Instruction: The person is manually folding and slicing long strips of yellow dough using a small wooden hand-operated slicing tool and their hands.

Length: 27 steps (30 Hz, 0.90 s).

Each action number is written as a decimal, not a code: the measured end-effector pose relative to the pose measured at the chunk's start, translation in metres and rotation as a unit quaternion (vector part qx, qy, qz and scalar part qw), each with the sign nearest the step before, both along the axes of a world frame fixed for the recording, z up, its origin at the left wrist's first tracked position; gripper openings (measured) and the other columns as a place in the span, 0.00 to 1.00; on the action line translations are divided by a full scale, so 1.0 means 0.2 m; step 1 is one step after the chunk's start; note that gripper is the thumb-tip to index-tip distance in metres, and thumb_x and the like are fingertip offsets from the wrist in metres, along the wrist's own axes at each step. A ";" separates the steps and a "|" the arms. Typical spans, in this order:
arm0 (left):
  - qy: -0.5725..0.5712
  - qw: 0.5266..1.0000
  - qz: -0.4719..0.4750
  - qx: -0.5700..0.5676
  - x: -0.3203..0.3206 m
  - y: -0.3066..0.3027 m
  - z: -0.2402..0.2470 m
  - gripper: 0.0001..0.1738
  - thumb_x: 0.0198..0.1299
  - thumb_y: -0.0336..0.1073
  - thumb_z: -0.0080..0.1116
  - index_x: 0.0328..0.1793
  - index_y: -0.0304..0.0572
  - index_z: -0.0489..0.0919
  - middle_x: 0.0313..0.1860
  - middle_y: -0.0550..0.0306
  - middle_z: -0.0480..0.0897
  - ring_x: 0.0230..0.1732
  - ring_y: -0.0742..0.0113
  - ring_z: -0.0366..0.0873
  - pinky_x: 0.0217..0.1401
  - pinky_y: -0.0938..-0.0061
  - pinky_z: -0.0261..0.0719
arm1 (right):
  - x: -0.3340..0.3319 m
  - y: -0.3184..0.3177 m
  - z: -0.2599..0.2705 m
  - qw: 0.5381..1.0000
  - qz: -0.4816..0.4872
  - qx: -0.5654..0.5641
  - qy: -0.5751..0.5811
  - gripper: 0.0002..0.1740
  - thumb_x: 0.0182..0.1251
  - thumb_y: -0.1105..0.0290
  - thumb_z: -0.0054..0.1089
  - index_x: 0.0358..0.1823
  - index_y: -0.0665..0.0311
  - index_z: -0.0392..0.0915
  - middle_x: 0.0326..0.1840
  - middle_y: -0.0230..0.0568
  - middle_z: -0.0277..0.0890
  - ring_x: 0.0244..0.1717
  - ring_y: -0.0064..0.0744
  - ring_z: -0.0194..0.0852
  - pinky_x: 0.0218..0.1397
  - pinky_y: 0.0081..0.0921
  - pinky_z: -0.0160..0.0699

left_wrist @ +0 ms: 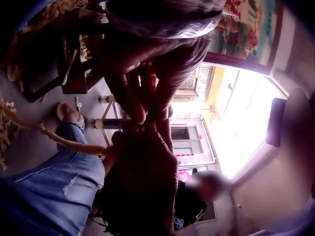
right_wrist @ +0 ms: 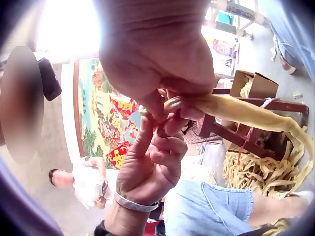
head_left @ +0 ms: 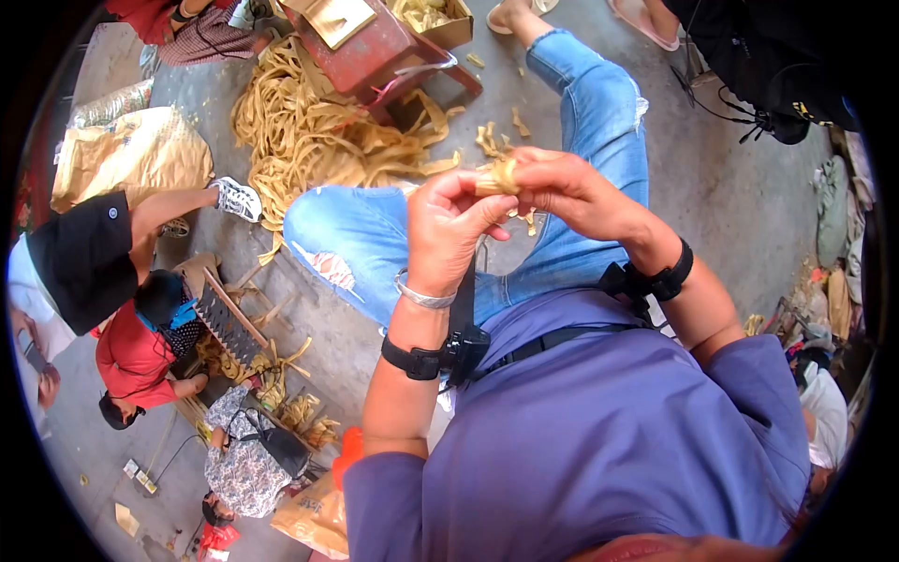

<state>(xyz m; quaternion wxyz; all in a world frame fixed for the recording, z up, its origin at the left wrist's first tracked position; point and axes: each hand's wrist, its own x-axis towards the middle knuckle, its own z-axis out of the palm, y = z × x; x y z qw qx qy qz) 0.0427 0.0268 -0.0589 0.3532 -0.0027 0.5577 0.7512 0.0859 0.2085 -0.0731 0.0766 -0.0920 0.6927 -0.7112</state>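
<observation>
Both hands work together above the lap on a long, soft yellow strip [head_left: 496, 180] that looks like tofu skin. My left hand [head_left: 445, 229], with a silver bracelet at the wrist, pinches it between thumb and fingers. The right hand [head_left: 585, 199] grips the same strip, its fingertips close against the left ones. In the right wrist view, a flat length of the strip [right_wrist: 246, 113] trails from the right hand [right_wrist: 157, 64] toward a heap, and the left hand [right_wrist: 152, 162] pinches near its end. The left wrist view is dark and hides the fingertips' detail.
A heap of similar strips [head_left: 309, 122] lies on the floor in front, beside a red wooden stool [head_left: 361, 47] and a cardboard box [head_left: 449, 33]. Short pieces are scattered nearby. A large tan sack [head_left: 131, 155] and several other people are at the left.
</observation>
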 end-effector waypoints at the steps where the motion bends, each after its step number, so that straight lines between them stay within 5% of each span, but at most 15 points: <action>1: -0.008 1.000 0.003 0.010 0.00 -0.01 -0.01 0.11 0.55 0.24 0.64 0.44 0.30 0.78 0.34 0.53 0.83 0.28 0.73 0.80 0.28 0.80 0.83 | 0.00 0.02 -0.01 0.999 0.025 -0.034 -0.030 0.10 0.61 0.82 0.52 0.44 0.69 0.77 0.33 0.37 0.70 0.34 0.26 0.72 0.36 0.23 0.73; 5: 0.002 1.000 0.005 -0.014 0.01 -0.03 -0.03 0.06 0.57 0.26 0.63 0.39 0.31 0.79 0.31 0.52 0.83 0.25 0.72 0.80 0.27 0.80 0.82 | 0.01 0.02 0.02 0.994 0.052 -0.021 -0.096 0.10 0.65 0.82 0.50 0.45 0.71 0.77 0.33 0.35 0.75 0.31 0.21 0.74 0.30 0.18 0.76; 8: 0.007 0.999 0.035 -0.019 0.03 -0.04 -0.05 0.04 0.59 0.27 0.61 0.36 0.33 0.78 0.30 0.52 0.82 0.25 0.71 0.80 0.27 0.80 0.82 | 0.04 -0.01 0.03 0.984 -0.031 -0.075 -0.159 0.10 0.67 0.79 0.52 0.46 0.70 0.79 0.37 0.36 0.80 0.29 0.19 0.75 0.30 0.18 0.76; 13: 0.051 0.992 0.115 0.000 0.06 0.04 0.02 0.06 0.61 0.26 0.58 0.31 0.36 0.74 0.30 0.51 0.81 0.26 0.71 0.80 0.28 0.78 0.83 | 0.05 -0.02 -0.01 0.988 -0.122 -0.039 -0.083 0.12 0.61 0.76 0.64 0.47 0.68 0.82 0.37 0.37 0.81 0.30 0.17 0.76 0.32 0.16 0.75; 16: 0.049 0.995 0.084 -0.001 0.02 0.00 0.02 0.06 0.61 0.26 0.56 0.32 0.37 0.73 0.31 0.51 0.81 0.28 0.71 0.80 0.28 0.79 0.83 | 0.03 -0.03 -0.01 0.993 -0.119 -0.004 -0.014 0.12 0.58 0.77 0.67 0.44 0.68 0.83 0.34 0.35 0.80 0.32 0.18 0.77 0.33 0.15 0.74; 23: -0.004 0.997 0.076 0.022 -0.07 -0.14 0.00 0.05 0.60 0.27 0.58 0.35 0.36 0.73 0.29 0.53 0.80 0.27 0.69 0.80 0.29 0.75 0.83 | 0.03 0.03 0.03 0.990 -0.111 0.049 -0.074 0.09 0.56 0.75 0.69 0.38 0.69 0.84 0.31 0.33 0.78 0.31 0.15 0.75 0.33 0.15 0.73; 27: -0.038 0.990 0.089 0.106 -0.09 -0.13 0.01 0.14 0.56 0.26 0.62 0.48 0.34 0.74 0.33 0.52 0.81 0.37 0.64 0.82 0.40 0.70 0.86 | 0.02 0.00 0.02 0.980 -0.138 0.027 -0.140 0.08 0.59 0.71 0.68 0.38 0.68 0.84 0.28 0.32 0.79 0.29 0.15 0.73 0.31 0.15 0.72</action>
